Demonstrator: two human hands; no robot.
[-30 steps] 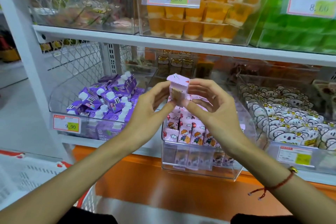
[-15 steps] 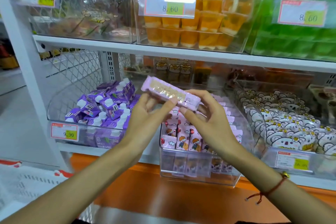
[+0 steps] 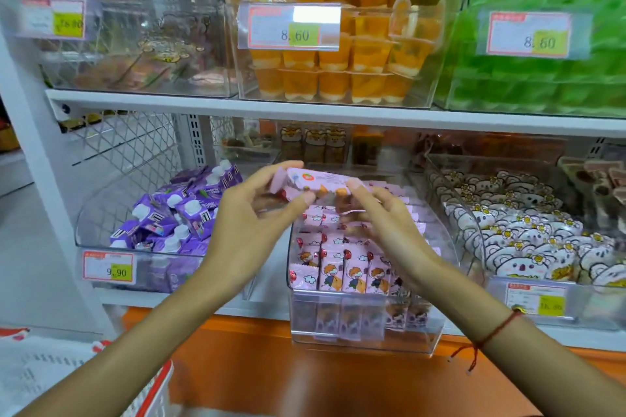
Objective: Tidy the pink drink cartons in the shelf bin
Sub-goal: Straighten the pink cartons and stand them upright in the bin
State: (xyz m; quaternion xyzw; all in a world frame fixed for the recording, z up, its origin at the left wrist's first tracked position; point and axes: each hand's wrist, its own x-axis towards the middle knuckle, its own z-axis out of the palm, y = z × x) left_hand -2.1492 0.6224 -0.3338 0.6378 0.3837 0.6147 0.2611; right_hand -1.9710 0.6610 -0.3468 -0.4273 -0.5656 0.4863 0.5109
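Both hands hold one pink carton (image 3: 316, 184) lengthwise above the rear half of the clear bin (image 3: 366, 345), which sits at the front edge of the lower shelf (image 3: 189, 298). The left hand (image 3: 250, 230) pinches the carton's left end, thumb beneath and fingers curled over the top. The right hand (image 3: 382, 223) steadies the other end with fingertips and thumb, its remaining fingers spread loosely. Below, the rest of the pink cartons (image 3: 342, 267) stand in rows against the bin's front wall, printed faces outward, with more stacked behind them.

The step in hand looks like turning this single carton to match the others before it goes back. The next move probably calls for tipping it upright, face forward, and lowering it into a gap in the rows without knocking the neighbours over.
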